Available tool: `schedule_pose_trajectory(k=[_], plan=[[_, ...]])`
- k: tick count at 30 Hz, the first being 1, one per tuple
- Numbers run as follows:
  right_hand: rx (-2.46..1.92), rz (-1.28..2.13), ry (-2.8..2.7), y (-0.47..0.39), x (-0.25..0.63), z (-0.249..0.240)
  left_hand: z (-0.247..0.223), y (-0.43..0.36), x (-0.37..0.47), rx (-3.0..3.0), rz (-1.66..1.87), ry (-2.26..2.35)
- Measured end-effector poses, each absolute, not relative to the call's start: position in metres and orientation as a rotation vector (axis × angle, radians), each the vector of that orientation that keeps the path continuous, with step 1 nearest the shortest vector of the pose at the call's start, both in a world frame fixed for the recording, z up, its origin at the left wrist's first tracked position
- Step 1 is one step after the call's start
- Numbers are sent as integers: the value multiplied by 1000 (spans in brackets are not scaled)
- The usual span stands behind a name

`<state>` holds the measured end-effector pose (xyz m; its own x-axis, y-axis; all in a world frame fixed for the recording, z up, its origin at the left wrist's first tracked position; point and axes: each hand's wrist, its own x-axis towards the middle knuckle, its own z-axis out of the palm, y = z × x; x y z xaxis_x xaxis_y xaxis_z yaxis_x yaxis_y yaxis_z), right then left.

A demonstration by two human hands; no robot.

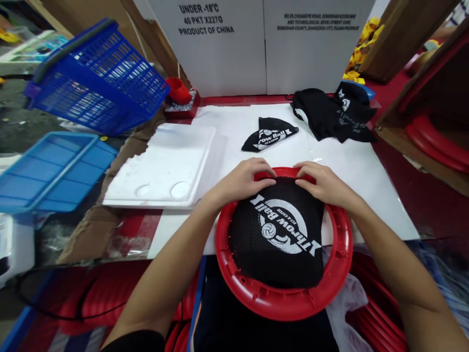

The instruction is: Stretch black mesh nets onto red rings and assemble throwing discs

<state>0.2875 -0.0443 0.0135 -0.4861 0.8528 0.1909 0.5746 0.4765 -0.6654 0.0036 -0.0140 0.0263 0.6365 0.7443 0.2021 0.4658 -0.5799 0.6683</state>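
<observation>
A red plastic ring (289, 305) rests at the near edge of the white work surface, over the person's lap. Black mesh fabric (278, 234) printed "Throw Ball" spans most of its opening, with a gap along the right side. My left hand (254, 178) pinches the fabric at the ring's far rim, left of centre. Just right of centre, my right hand (317, 181) pinches the same far edge. A folded black printed piece (269, 134) lies beyond the ring, and more black fabric pieces (330, 115) are heaped at the back right.
A white foam lid (164, 164) lies on the left. Blue baskets (98, 78) stand further left, near a red cup (178, 91). White printed cartons (223, 54) close off the back. Red rings (439, 139) sit in a box at right, with more stacked below the table.
</observation>
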Motion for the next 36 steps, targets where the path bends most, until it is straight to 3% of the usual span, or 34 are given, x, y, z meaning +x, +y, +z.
schedule_pose_trajectory(k=[8, 19, 24, 31, 36], plan=[[-1263, 865, -2043, -42, 281, 14, 16, -12, 12, 2063, 660, 1060], [-1376, 775, -2156, -26, 279, 15, 0, 2, 15, 1698, 729, 1103], [-1284, 1079, -2241, -7, 285, 21, 3, 0, 17, 1733, 707, 1194], [-1386, 624, -2212, -26, 275, 17, 12, -4, 13, 1930, 630, 1152], [-1146, 1206, -2262, -11, 296, 21, 21, -5, 31, 2081, 602, 990]])
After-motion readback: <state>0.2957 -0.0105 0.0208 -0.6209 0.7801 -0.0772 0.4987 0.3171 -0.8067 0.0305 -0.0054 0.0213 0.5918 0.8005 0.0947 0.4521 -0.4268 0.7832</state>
